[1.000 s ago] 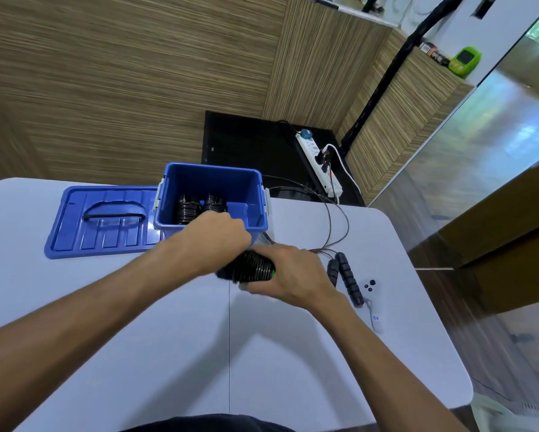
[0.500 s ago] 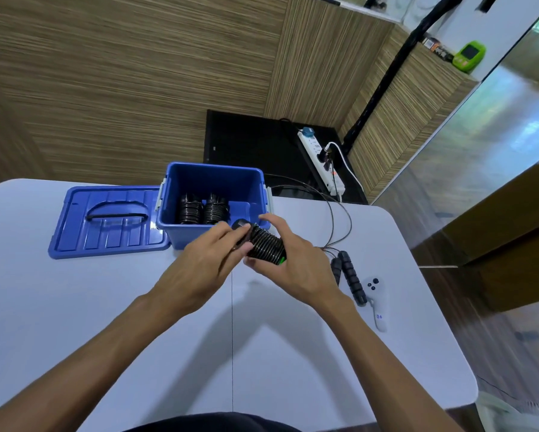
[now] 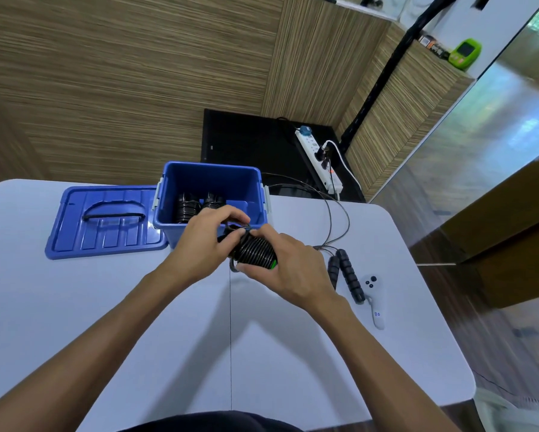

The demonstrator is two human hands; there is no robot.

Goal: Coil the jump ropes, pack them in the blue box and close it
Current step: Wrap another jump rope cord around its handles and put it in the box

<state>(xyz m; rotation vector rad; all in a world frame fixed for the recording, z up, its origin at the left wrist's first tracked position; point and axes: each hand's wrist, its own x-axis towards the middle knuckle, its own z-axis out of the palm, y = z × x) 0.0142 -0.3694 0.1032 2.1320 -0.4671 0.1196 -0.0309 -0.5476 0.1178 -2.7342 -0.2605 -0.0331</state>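
Both hands met over a coiled rope (image 3: pixel 255 252) just in front of the blue box (image 3: pixel 210 194). The right hand (image 3: pixel 288 269) had its grip closed around the bundle, thumb under and fingers over the black coils, a green spot showing at the bundle's near end. The left hand (image 3: pixel 207 241) pinched the far end of the same bundle, its fingertips (image 3: pixel 235 236) closed on a thin loop of cord there. The bundle hung above the desk (image 3: pixel 137 322), just short of the box's near wall.

At 12 o'clock from the hands the box stood open, with two coiled ropes (image 3: pixel 196 205) lying side by side against its left half. At 10 o'clock the lid (image 3: pixel 106 221) lay flat on the desk, handle side up, its right edge touching the box.

At 3 o'clock a loose rope (image 3: pixel 346 271) lay uncoiled, its two black foam handles close together and its cord looping away toward 1 o'clock, up to the far desk edge. Just right of those handles lay a white controller (image 3: pixel 374 302). Beyond the desk, at 1 o'clock, a white power strip (image 3: pixel 319 159) rested on a dark surface by the wood-panelled wall.
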